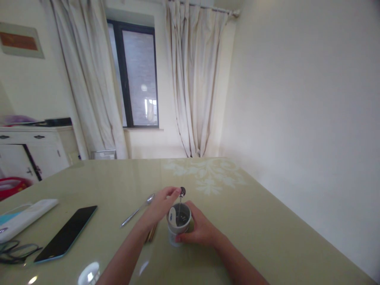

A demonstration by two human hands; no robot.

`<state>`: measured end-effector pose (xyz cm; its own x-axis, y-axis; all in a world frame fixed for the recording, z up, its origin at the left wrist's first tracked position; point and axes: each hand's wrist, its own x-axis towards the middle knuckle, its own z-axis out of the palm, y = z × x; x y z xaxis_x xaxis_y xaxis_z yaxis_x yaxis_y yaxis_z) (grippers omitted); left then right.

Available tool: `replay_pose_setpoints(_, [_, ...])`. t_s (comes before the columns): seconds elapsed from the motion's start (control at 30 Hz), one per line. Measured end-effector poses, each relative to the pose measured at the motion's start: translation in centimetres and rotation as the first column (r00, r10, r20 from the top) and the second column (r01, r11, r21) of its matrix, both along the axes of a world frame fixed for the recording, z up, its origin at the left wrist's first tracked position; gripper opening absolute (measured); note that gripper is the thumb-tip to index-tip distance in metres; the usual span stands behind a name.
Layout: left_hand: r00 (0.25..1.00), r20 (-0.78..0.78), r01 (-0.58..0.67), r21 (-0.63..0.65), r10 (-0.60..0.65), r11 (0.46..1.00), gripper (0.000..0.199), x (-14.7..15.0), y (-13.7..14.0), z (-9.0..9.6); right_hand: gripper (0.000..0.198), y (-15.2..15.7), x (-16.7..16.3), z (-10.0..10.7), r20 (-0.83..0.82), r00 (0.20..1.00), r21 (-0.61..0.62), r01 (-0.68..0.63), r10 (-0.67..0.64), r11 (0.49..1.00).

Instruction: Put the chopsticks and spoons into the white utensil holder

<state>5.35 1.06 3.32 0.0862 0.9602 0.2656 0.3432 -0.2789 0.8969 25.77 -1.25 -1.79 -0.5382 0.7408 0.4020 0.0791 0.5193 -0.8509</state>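
My right hand [203, 227] is wrapped around the side of a light-coloured cup [175, 237] standing upright on the table. My left hand [163, 202] is closed at the upper end of a metal spoon [182, 192], whose bowl points up above the rim while its thin handle runs down into the cup. A white rounded piece with a small dark mark [172, 216] leans inside the cup; its kind is unclear. Left of my left hand lies another metal spoon [136, 211]. Thin brown sticks [152, 233] lie partly hidden behind my left forearm.
On the left of the glossy greenish table [267, 237] lie a dark-screened phone or tablet [68, 233], a white power strip-like bar [29, 217] and dark-framed glasses [18, 251]. A wall [311, 118] borders the right table edge. A white cabinet [38, 146] stands back left.
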Motion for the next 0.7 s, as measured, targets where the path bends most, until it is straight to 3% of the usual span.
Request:
replay_pose_setpoints(0.13, [1.000,0.026,-0.010,0.029,0.009,1.000,0.037,2.1,0.5,2.0,0.075,0.1,0.0,-0.2,0.006,1.000,0.022,0.018,-0.018,1.000])
replay_pose_setpoints(0.23, [0.974,0.225,-0.056,0.117,0.029,0.992,0.040,1.2,0.4,4.1,0.078,0.1,0.0,-0.3,0.001,1.000,-0.002,0.026,-0.026,1.000])
replay_pose_setpoints(0.3, [0.887,0.455,-0.168,0.167,0.075,0.971,0.043,-0.6,0.3,5.4,0.078,0.1,0.0,-0.2,-0.018,1.000,-0.034,0.016,-0.017,0.999])
replay_pose_setpoints(0.37, [0.749,0.650,-0.291,0.143,0.132,0.946,0.049,-3.1,0.5,5.9,0.076,0.0,-0.1,-0.2,-0.039,0.999,-0.058,0.006,-0.008,0.998])
replay_pose_setpoints(0.43, [0.704,0.676,-0.348,0.065,0.215,0.935,0.059,-5.8,0.9,5.1,0.075,0.0,-0.1,-0.1,-0.039,0.999,-0.063,0.004,-0.007,0.998])
replay_pose_setpoints(0.5, [0.776,0.476,-0.441,-0.058,0.413,0.896,0.072,-8.2,1.5,3.0,0.075,0.0,-0.1,-0.1,-0.027,1.000,-0.060,0.008,-0.010,0.998])
replay_pose_setpoints(0.57, [0.792,0.355,-0.482,-0.135,0.497,0.865,0.077,-9.8,1.9,0.3,0.075,0.0,0.0,-0.1,-0.017,1.000,-0.067,0.012,-0.013,0.998])
replay_pose_setpoints(0.7, [0.834,0.107,-0.516,-0.199,0.542,0.833,0.055,-11.2,2.2,-3.8,0.078,-0.1,0.3,-0.2,-0.012,1.000,-0.090,0.009,-0.010,0.996])
